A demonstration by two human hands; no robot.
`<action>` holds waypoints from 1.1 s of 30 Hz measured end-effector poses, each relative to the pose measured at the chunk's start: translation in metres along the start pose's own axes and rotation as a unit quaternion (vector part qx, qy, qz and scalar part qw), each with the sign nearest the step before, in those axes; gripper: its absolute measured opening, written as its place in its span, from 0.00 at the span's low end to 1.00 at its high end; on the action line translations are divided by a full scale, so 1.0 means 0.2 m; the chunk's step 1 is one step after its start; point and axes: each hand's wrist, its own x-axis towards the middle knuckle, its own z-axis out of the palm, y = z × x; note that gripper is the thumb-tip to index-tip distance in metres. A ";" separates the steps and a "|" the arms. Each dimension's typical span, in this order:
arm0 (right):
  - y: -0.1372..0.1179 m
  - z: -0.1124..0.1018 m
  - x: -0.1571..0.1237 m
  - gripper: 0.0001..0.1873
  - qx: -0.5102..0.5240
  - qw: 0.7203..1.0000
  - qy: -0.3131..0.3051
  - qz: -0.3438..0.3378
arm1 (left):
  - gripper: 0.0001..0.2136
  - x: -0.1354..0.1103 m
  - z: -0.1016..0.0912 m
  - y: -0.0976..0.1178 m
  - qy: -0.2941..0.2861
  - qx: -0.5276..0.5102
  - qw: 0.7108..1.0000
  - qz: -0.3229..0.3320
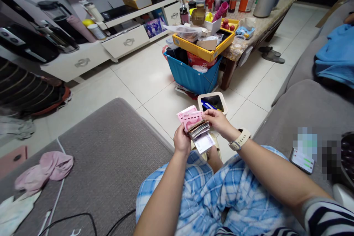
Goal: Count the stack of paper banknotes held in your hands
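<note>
Above my knees, between both hands, is a folded stack of banknotes, with pink 100 notes fanned out at its far left. A pale violet note sticks out from the near side of the stack. My left hand grips the stack at its left edge, thumb on top. My right hand, below a wrist with a cream watch, pinches the notes at the upper right. The fingers under the stack are hidden. Just beyond the notes a cream-rimmed bin stands on the floor with a blue wrapper inside.
A blue basket topped by a yellow box tray stands ahead, beside a cluttered low table. On the sofa lie a phone at right and a pink cloth at left. A person's blue clothing shows far right.
</note>
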 end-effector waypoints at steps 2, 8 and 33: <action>0.00 0.00 0.00 0.13 0.001 1.000 -0.001 0.001 | 0.10 0.00 0.00 0.00 -0.002 0.003 1.000 0.002; 0.00 0.00 0.01 0.12 0.009 1.000 -0.001 0.009 | 0.08 0.00 0.00 0.00 0.009 0.029 1.000 -0.001; 0.01 -0.01 0.00 0.17 -0.031 0.998 0.038 -0.034 | 0.09 -0.04 0.02 0.04 -0.006 0.068 0.998 0.011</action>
